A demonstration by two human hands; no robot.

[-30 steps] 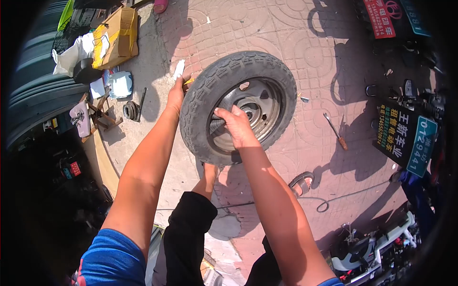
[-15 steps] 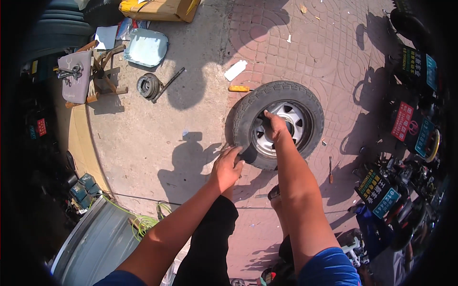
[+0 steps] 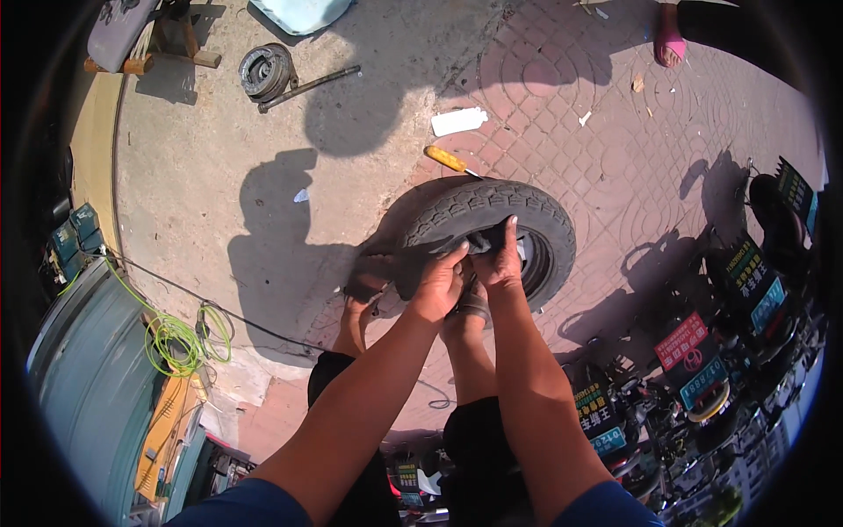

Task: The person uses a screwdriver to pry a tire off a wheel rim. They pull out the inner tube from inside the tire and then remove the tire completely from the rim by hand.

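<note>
A black tyre [image 3: 479,200] on a silver rim [image 3: 527,255] stands tilted on the paving in front of my feet. My left hand [image 3: 442,283] is closed on the tyre's near left side, its fingers curled. Right beside it, my right hand [image 3: 500,265] grips the same side with the thumb pointing up over the sidewall. A dark fold [image 3: 481,239] shows between the two hands; I cannot tell whether it is part of the tyre or a separate piece. My hands and forearms hide much of the rim. Behind the tyre lies a yellow-handled screwdriver [image 3: 446,159].
A white flat bottle [image 3: 459,121] lies beyond the screwdriver. Farther left are a round metal part [image 3: 266,72] and a long bar [image 3: 320,83]. Green cable [image 3: 176,338] coils at the left. Parked bikes [image 3: 702,378] line the right; another person's pink-shod foot [image 3: 670,48] is at the far right.
My right hand has moved from the rim's middle to the tyre's near side, beside my left hand. The wheel now stands more tilted and closer to my feet. My view has shifted.
</note>
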